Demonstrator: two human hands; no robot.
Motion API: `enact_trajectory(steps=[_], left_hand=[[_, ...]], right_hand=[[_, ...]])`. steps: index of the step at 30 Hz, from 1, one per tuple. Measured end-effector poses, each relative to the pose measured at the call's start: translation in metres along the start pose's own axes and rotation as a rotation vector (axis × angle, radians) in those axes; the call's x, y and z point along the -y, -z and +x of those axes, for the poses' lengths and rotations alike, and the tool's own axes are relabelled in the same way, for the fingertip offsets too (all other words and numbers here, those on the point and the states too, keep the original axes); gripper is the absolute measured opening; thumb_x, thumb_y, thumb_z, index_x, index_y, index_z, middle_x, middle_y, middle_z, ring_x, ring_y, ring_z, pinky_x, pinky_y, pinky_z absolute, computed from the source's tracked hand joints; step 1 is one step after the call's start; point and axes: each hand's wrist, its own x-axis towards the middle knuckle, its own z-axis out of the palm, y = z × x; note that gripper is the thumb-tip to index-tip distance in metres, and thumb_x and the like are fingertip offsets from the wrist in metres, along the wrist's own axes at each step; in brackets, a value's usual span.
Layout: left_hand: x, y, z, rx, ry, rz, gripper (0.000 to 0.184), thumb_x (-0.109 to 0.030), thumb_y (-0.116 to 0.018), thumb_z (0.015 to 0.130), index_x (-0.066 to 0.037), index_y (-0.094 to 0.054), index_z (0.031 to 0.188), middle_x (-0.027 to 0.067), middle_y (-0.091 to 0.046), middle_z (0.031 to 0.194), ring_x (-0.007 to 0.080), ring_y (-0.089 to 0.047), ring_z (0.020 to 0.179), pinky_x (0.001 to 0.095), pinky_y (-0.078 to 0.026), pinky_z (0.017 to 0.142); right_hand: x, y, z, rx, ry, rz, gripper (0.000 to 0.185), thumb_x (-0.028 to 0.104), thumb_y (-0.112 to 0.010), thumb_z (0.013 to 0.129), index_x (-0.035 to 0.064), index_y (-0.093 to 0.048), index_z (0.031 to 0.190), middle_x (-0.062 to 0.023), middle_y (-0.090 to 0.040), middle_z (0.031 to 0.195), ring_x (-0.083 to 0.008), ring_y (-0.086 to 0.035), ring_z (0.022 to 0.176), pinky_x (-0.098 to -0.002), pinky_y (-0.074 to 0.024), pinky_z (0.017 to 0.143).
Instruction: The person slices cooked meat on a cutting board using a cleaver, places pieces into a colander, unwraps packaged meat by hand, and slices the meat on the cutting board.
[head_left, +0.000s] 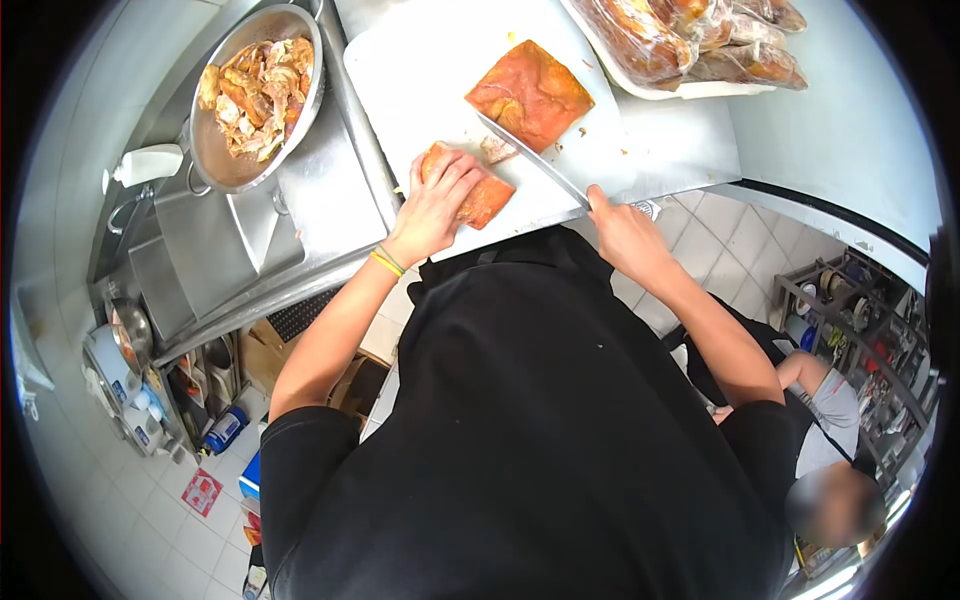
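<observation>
My left hand (437,200) grips a smaller orange-brown slab of meat (487,203) near the front edge of a white cutting board (410,75). In my right hand (622,228) is the handle of a long knife (545,165), its blade pointing up and left across the board. The blade lies along the lower left edge of a larger square slab of meat (532,95). A small pale piece of meat (497,149) sits between the two slabs, beside the blade.
A metal bowl (203,155) with meat pieces stands at upper left, above a sink (190,245). Wrapped meat (650,40) fills a white tray (690,92) at upper right. Another person (825,410) is at lower right, near a rack (870,345).
</observation>
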Motion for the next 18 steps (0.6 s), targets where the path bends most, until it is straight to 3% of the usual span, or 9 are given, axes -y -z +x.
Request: enact_trajectory(steps=[1, 5, 7, 8, 13, 15, 16, 17, 18], left_hand=[[0.003, -0.002, -0.002, -0.019, -0.02, 0.007, 0.077, 0.001, -0.072, 0.059, -0.008, -0.047, 0.131, 0.0093, -0.043, 0.137, 0.0296, -0.035, 0.135, 0.0596, -0.02, 0.11], [0.019, -0.012, -0.028, -0.152, -0.012, -0.066, 0.074, 0.006, -0.067, 0.056, -0.009, -0.051, 0.127, 0.0104, -0.045, 0.132, 0.0315, -0.038, 0.13, 0.0588, -0.021, 0.11], [0.02, -0.015, -0.036, -0.348, 0.064, -0.084, 0.071, 0.007, -0.068, 0.055, -0.011, -0.055, 0.123, 0.0125, -0.046, 0.123, 0.0341, -0.041, 0.124, 0.0575, -0.024, 0.108], [0.011, -0.002, -0.031, -0.33, 0.175, -0.089, 0.07, 0.006, -0.071, 0.055, -0.013, -0.056, 0.121, 0.0141, -0.045, 0.116, 0.0361, -0.042, 0.119, 0.0522, -0.029, 0.107], [0.017, 0.018, -0.027, -0.502, 0.451, -0.379, 0.071, 0.001, -0.078, 0.057, -0.009, -0.053, 0.123, 0.0165, -0.048, 0.118, 0.034, -0.045, 0.118, 0.0441, -0.037, 0.104], [0.031, 0.032, -0.038, -0.558, 0.638, -1.573, 0.072, -0.004, -0.079, 0.064, -0.006, -0.048, 0.129, 0.0183, -0.053, 0.123, 0.0333, -0.048, 0.122, 0.0469, -0.037, 0.107], [0.033, 0.027, -0.048, -0.735, 0.612, -1.783, 0.076, -0.015, -0.079, 0.07, -0.003, -0.043, 0.136, 0.0198, -0.054, 0.126, 0.0322, -0.051, 0.123, 0.0512, -0.035, 0.111], [0.031, 0.033, -0.05, -0.75, 0.61, -1.764, 0.076, -0.015, -0.079, 0.07, -0.003, -0.043, 0.136, 0.0198, -0.054, 0.126, 0.0322, -0.051, 0.123, 0.0512, -0.035, 0.111], [0.028, 0.039, -0.05, -0.746, 0.447, -2.118, 0.074, -0.022, -0.076, 0.074, -0.003, -0.042, 0.137, 0.0206, -0.054, 0.127, 0.0326, -0.051, 0.123, 0.0526, -0.033, 0.111]], right_hand=[[0.0, 0.003, -0.001, -0.001, 0.007, -0.002, 0.019, 0.01, -0.052, 0.095, -0.0002, -0.04, 0.106, -0.023, -0.056, 0.059, -0.0444, -0.059, 0.062, -0.0536, -0.0447, 0.056], [-0.002, 0.006, -0.002, -0.011, 0.011, 0.027, 0.02, 0.012, -0.052, 0.096, 0.0001, -0.04, 0.106, -0.0227, -0.055, 0.058, -0.0446, -0.059, 0.061, -0.0534, -0.0446, 0.056], [-0.003, 0.007, -0.001, -0.008, 0.016, 0.026, 0.02, 0.013, -0.052, 0.096, 0.0005, -0.04, 0.107, -0.0224, -0.055, 0.058, -0.0447, -0.059, 0.061, -0.0533, -0.0447, 0.056], [0.0, 0.01, -0.003, -0.023, 0.017, 0.036, 0.02, 0.014, -0.052, 0.096, 0.0008, -0.041, 0.107, -0.0226, -0.056, 0.059, -0.0453, -0.058, 0.061, -0.0537, -0.0445, 0.056], [0.03, 0.045, -0.017, -0.066, -0.003, 0.079, 0.019, 0.015, -0.052, 0.095, 0.0005, -0.045, 0.106, -0.0231, -0.059, 0.062, -0.0449, -0.061, 0.063, -0.0534, -0.0453, 0.058], [0.036, 0.048, -0.018, -0.047, -0.044, 0.254, 0.022, 0.016, -0.053, 0.095, 0.0004, -0.046, 0.109, -0.0247, -0.06, 0.065, -0.0465, -0.061, 0.066, -0.0544, -0.0442, 0.06], [0.035, 0.044, -0.013, -0.053, -0.024, 0.261, 0.022, 0.016, -0.053, 0.095, 0.0004, -0.046, 0.109, -0.0247, -0.06, 0.065, -0.0465, -0.061, 0.066, -0.0544, -0.0442, 0.06], [0.031, 0.035, -0.007, -0.037, 0.023, 0.251, 0.024, 0.016, -0.054, 0.095, 0.0006, -0.046, 0.112, -0.0259, -0.06, 0.068, -0.0472, -0.061, 0.069, -0.0547, -0.0444, 0.062], [0.027, 0.025, -0.001, -0.022, 0.072, 0.24, 0.027, 0.015, -0.055, 0.095, 0.0009, -0.047, 0.116, -0.027, -0.061, 0.071, -0.0479, -0.061, 0.072, -0.0549, -0.0446, 0.063]])
